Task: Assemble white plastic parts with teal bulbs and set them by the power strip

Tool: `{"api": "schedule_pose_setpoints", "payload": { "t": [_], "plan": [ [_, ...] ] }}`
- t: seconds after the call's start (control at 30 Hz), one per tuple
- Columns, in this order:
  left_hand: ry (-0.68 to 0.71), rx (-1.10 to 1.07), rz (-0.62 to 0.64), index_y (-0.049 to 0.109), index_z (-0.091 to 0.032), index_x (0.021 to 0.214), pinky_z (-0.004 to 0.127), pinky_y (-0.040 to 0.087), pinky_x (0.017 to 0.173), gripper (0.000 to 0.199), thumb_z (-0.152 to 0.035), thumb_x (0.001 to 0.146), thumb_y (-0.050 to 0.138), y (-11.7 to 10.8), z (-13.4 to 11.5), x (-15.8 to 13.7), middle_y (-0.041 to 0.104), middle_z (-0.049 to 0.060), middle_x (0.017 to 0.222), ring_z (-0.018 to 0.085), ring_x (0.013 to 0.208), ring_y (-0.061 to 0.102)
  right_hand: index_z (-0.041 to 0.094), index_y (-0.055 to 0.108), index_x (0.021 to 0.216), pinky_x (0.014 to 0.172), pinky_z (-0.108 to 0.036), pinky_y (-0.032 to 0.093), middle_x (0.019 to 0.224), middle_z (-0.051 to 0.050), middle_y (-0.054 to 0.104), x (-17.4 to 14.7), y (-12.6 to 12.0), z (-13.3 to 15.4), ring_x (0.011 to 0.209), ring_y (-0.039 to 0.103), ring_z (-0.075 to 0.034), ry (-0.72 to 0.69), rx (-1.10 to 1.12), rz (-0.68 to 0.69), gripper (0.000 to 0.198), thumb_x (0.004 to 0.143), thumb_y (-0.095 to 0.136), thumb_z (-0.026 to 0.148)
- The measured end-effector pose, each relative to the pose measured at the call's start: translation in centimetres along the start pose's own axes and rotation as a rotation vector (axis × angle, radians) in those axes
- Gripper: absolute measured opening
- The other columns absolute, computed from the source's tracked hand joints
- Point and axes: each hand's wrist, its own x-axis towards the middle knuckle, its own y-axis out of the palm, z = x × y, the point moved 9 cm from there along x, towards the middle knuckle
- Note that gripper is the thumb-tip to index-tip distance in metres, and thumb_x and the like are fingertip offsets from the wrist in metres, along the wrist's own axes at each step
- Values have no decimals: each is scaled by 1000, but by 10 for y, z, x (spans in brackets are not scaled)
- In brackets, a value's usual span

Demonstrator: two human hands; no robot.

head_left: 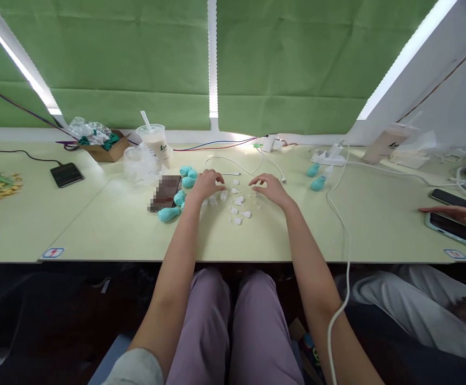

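My left hand [208, 184] hovers over the table beside several small turquoise vase-shaped pieces [169, 214], its thumb and forefinger apart with nothing visible between them. Opposite it, my right hand [272, 189] has curved fingers, also apart and seemingly holding nothing. Between and below the hands lie several small white plastic parts [239, 200], some with a round end and a narrow tail. Clear plastic bits [223, 195] rest close to my left fingers, and tiny pale pieces [256, 199] lie under my right hand. My left hand partly hides the turquoise group.
A dark phone [167, 192], a plastic bag [140, 164] and a drink cup [156, 143] stand left. Two more turquoise pieces [318, 183] lie right, near a power strip [331, 156]. A white cable [349, 235] hangs over the table edge. Another person's hand [457, 214] touches a phone.
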Motion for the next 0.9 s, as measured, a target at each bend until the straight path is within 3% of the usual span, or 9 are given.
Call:
{"api": "schedule_pose_setpoints", "payload": {
  "t": [0.2, 0.6, 0.7, 0.9],
  "plan": [
    [-132, 57, 97, 69, -20, 84, 33, 41, 82, 15, -29, 72, 70, 0, 27, -4, 66, 6, 95, 25, 95, 57, 26, 74, 79, 72, -31, 37, 89, -2, 65, -2, -3, -19, 80, 53, -18, 117, -123, 77, 10, 70, 69, 23],
    [-188, 12, 107, 71, -21, 81, 32, 41, 82, 13, -27, 70, 70, 2, 39, -4, 68, 4, 88, 21, 84, 61, 24, 72, 76, 82, -36, 36, 87, -1, 69, -5, 8, -25, 81, 57, -18, 169, -232, 153, 9, 75, 63, 24],
    [-189, -15, 57, 70, -20, 82, 33, 41, 81, 12, -29, 74, 65, -3, 39, -3, 68, 4, 86, 21, 83, 60, 22, 70, 75, 81, -36, 39, 82, -2, 69, -5, 4, -25, 80, 59, -18, 179, -159, 107, 8, 75, 63, 24],
    [-152, -116, -22, 68, -19, 81, 30, 41, 74, 13, -28, 75, 62, -9, 37, -2, 66, 4, 82, 18, 78, 57, 19, 65, 77, 71, -30, 45, 78, -4, 71, -3, -9, -13, 77, 64, -18, 135, 292, -57, 12, 71, 67, 30]
  ]
}}
